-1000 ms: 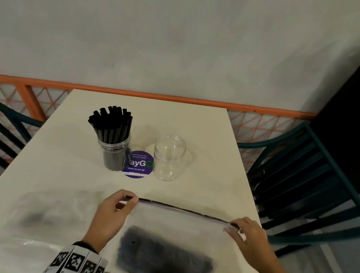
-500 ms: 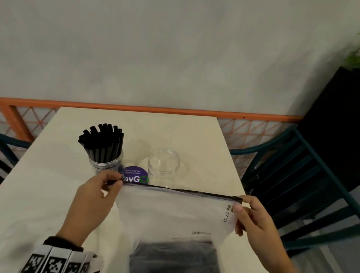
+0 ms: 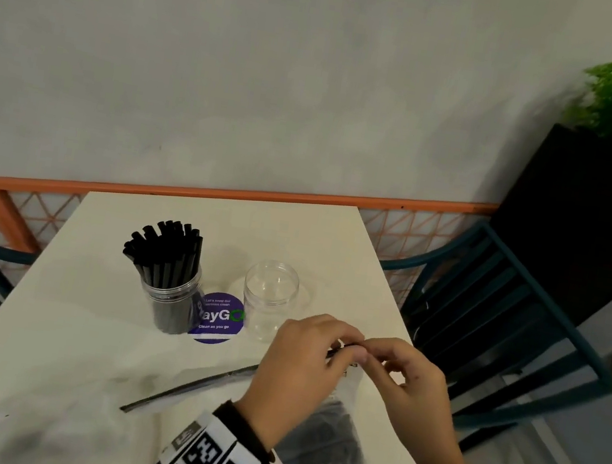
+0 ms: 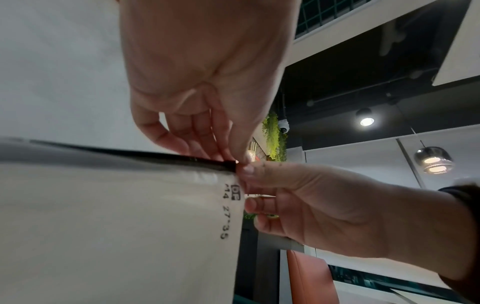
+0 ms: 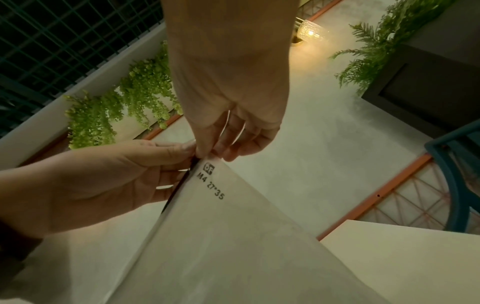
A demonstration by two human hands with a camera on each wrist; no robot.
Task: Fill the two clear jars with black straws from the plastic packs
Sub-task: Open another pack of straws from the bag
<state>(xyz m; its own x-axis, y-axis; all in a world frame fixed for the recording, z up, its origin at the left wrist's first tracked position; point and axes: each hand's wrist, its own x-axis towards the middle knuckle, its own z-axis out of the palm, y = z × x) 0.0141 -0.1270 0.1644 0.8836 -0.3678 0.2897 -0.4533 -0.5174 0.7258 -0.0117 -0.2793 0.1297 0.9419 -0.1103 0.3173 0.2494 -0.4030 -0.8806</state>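
A clear zip pack [image 3: 322, 445] with a bundle of black straws inside hangs low over the table's near edge. Its black zip strip [image 3: 192, 384] slants from the table up to my hands. My left hand [image 3: 341, 351] and right hand [image 3: 369, 356] meet at the pack's right top corner, and both pinch the zip there. The wrist views show it close: the left hand [image 4: 228, 158] pinches the strip from above, and the right hand [image 5: 205, 154] pinches the printed corner. Behind them stand a jar full of black straws [image 3: 168, 278] and an empty clear jar [image 3: 270, 298].
A round purple sticker [image 3: 218, 318] lies between the jars on the white table [image 3: 296, 230]. Crumpled clear plastic [image 3: 39, 414] lies at the near left. Dark teal chairs [image 3: 502, 323] flank the table, and a black planter [image 3: 587, 220] stands at the right.
My left hand has let go of the zip's left end and moved right to meet the right hand at the corner. The pack's left side has dropped toward the table.
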